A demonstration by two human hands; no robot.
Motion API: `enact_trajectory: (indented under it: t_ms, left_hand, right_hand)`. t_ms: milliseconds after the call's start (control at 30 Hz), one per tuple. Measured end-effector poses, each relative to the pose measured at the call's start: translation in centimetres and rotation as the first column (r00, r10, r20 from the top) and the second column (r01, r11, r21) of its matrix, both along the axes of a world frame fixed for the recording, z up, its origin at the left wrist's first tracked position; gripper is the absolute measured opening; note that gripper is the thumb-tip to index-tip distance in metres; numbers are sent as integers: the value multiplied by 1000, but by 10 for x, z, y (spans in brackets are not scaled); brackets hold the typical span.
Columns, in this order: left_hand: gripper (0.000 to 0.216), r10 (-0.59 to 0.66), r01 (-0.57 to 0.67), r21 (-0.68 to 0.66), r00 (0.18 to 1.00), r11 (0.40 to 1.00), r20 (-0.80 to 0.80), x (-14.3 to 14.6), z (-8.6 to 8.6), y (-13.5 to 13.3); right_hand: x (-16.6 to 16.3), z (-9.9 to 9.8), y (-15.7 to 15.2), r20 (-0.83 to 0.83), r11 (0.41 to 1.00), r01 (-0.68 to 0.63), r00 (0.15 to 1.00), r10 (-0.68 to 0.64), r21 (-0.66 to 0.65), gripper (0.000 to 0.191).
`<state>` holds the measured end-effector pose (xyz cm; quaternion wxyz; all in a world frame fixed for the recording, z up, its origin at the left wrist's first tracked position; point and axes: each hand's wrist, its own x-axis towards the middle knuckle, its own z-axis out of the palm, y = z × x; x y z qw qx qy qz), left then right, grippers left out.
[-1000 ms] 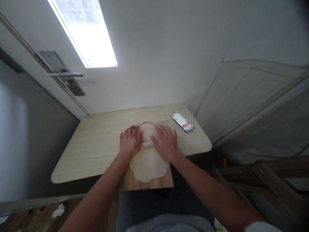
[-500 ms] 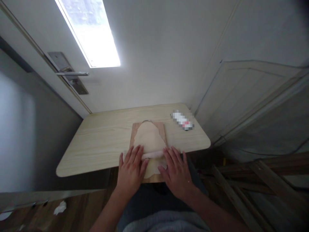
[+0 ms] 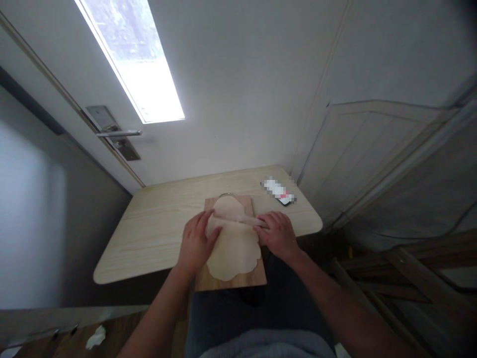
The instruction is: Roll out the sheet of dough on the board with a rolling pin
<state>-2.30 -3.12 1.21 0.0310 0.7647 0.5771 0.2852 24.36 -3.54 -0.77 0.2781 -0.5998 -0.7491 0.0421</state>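
Observation:
A pale rolling pin (image 3: 242, 218) lies slightly slanted across a thin sheet of dough (image 3: 233, 253), near the sheet's far part. The dough has a wavy edge and covers most of a wooden cutting board (image 3: 207, 284). My right hand (image 3: 278, 232) is wrapped round the pin's right end, just past the board's right edge. At the pin's left end is my left hand (image 3: 197, 239), fingers on its far side and thumb on the near side, over the dough's left edge. That end of the pin is partly hidden by the fingers.
The board rests on a light wood table (image 3: 152, 228), its near end jutting past the front edge. A phone (image 3: 279, 193), blurred out in part, lies at the table's right back. Behind stands a white door with a metal handle (image 3: 119, 133). Wooden beams (image 3: 417, 278) stand at the right.
The rolling pin has moved away from me, from the dough's near part to its far part, and now slants. My right hand has gone from spread fingers to a closed grip.

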Motion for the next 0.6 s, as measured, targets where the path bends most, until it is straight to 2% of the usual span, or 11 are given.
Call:
enact_trajectory:
  t_ms: [33,100,233,333,433,500,600]
  left_hand:
    - [47,64,-64,-2,997,998,38,1,0,14]
    - [51,150,-146,-88,988,985,45,5,0,42]
    - [56,122,-123,-325,992,938,-23,23,0,84]
    - [53,163,-126,-407,985,905,58,33,1,100]
    - [56,228,-157,-454,968,877,106,35,4,110]
    - [54,244,-164,-483,964,860,107,33,7,117]
    - [34,241,-151,-528,965,836,106,30,12,124]
  right_hand:
    - [5,1,10,-15,994,104,994,-104,-18,23]
    - [11,1,29,-15,960,265,964,-267,-88,25]
    - [8,1,56,99,887,422,907,-410,-190,28]
    - [2,0,66,131,867,446,895,-427,-224,30]
    - [-2,4,69,126,871,433,901,-415,-233,28]
    - [-6,9,69,110,881,436,900,-422,-184,28]
    - [-18,17,68,38,926,369,929,-367,-74,35]
